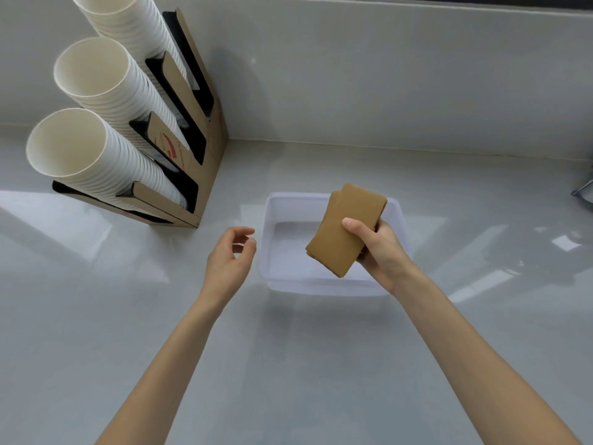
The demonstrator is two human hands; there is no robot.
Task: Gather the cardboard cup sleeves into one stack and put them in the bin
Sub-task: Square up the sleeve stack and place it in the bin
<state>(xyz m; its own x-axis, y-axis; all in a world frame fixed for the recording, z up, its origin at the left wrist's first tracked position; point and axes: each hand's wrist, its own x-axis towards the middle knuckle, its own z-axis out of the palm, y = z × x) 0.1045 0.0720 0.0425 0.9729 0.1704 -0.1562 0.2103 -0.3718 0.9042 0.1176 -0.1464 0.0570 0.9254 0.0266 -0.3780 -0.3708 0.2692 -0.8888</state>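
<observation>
a pale grey glossy table (321, 364) fills most of the view and meets a light wall (353, 75) at the back. at the far left a cardboard cup holder (205, 162) stands on the table against the wall, carrying three slanted rows of white paper cups (96, 146) with their open mouths facing up and to the left. near the middle of the table sits a white plastic bin (333, 284), open at the top, its floor bare where it shows. above the bin's right half, a stack of brown cardboard sleeves (346, 229) hangs tilted, its lower end dipping inside the rim. the right hand (382, 248) holds this stack, thumb pressed across the top face and fingers (383, 224) wrapped underneath. the left hand (229, 261) hovers just left of the bin, empty, its fingers loosely curled and parted.
</observation>
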